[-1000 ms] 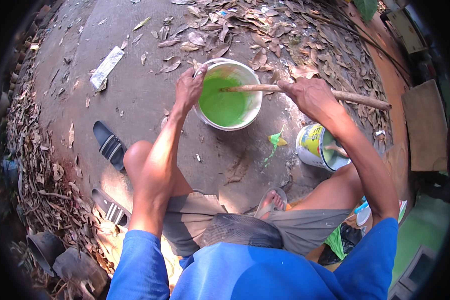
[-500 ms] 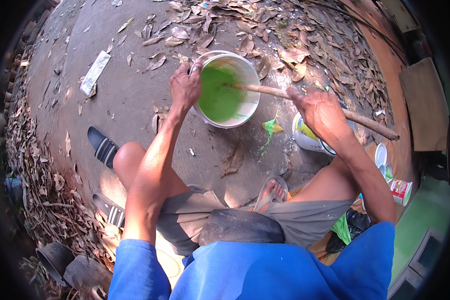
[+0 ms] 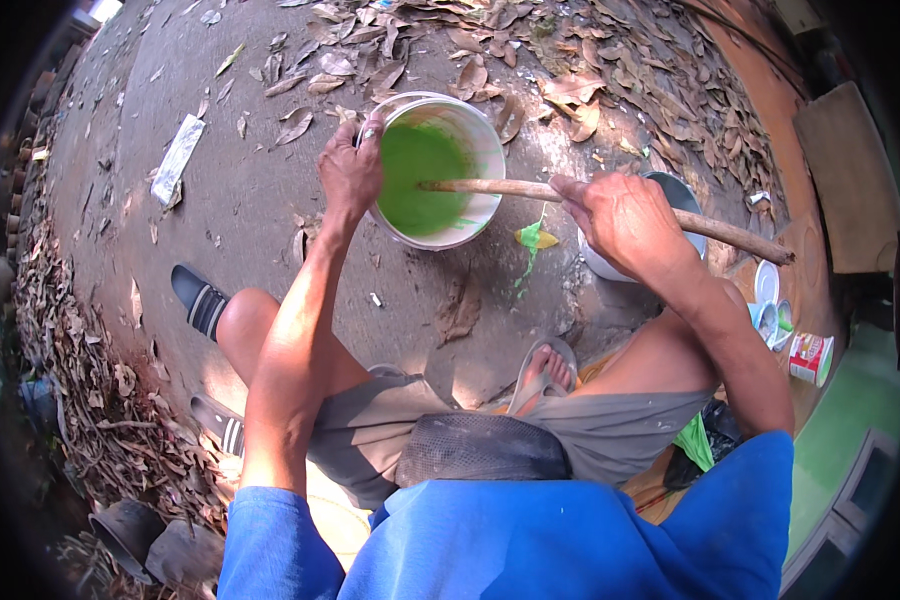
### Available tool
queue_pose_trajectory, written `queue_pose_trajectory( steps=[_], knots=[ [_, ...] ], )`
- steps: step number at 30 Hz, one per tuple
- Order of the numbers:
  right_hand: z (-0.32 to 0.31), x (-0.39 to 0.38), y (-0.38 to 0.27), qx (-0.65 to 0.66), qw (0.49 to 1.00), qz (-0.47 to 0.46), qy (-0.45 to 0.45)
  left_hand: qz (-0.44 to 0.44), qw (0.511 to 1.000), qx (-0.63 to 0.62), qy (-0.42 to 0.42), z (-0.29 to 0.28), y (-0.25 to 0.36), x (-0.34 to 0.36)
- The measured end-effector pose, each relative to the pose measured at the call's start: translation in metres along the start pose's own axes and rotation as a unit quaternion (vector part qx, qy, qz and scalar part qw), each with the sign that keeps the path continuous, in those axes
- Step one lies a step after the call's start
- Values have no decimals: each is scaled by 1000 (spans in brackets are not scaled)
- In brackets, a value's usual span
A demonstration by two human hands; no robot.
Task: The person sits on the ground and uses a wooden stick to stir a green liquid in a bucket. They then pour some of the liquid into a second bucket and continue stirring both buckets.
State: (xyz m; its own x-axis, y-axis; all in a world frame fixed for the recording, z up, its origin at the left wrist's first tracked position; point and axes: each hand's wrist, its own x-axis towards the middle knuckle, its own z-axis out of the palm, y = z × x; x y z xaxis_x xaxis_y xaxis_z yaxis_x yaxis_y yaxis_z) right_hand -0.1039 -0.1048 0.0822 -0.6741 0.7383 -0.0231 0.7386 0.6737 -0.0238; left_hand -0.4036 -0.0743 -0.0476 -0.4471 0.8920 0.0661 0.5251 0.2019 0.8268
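A white bucket (image 3: 487,150) holding green paint (image 3: 422,190) stands on the ground ahead of me. My left hand (image 3: 352,170) grips the bucket's left rim, fingers over the edge. In my right hand (image 3: 620,220) is a wooden stick (image 3: 510,187), held closed near its middle. The stick's far end dips into the green paint; its other end sticks out to the right past my wrist. Partly hidden under my right hand and forearm is a second bucket (image 3: 610,262), pale with a grey inside.
Green-smeared yellow leaf (image 3: 538,238) lies between the buckets. Dry leaves (image 3: 660,120) cover the far ground. At right are opened cans (image 3: 767,315), a red-and-white can (image 3: 810,358) and a leaning board (image 3: 846,180). Black sandals (image 3: 200,300) lie at left, beyond them a white strip (image 3: 178,160).
The stick's tip has moved left through the paint, with my right hand shifting slightly left. The bucket and my left hand appear a little further left and up in the view.
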Motion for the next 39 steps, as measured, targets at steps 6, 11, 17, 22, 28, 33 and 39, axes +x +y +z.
queue_pose_trajectory(
  steps=[6, 11, 17, 22, 28, 33, 39],
  knots=[
    [-6, -5, -2, -4, 996, -1, -86, 27, 1000, 1, 1, -2, -5, 0],
    [-8, 3, -6, 49, 997, 8, -53, 5, 1000, -19, -14, -1, 0, -2],
    [10, 1, 8, -58, 995, -13, 85, -4, 1000, 8, -26, -3, 0, 0],
    [3, -11, 2, -11, 1000, -21, 6, 5, 1000, 1, -11, -3, -4, 3],
    [2, -5, -7, 83, 996, 29, -33, 21, 1000, 7, -1, -3, 1, 0],
    [11, -6, 7, -11, 998, -16, 52, 9, 1000, -7, -1, -8, 0, 0],
    [21, 1, -1, -61, 993, -1, 102, 16, 1000, -9, -10, 0, -5, 2]
  ],
)
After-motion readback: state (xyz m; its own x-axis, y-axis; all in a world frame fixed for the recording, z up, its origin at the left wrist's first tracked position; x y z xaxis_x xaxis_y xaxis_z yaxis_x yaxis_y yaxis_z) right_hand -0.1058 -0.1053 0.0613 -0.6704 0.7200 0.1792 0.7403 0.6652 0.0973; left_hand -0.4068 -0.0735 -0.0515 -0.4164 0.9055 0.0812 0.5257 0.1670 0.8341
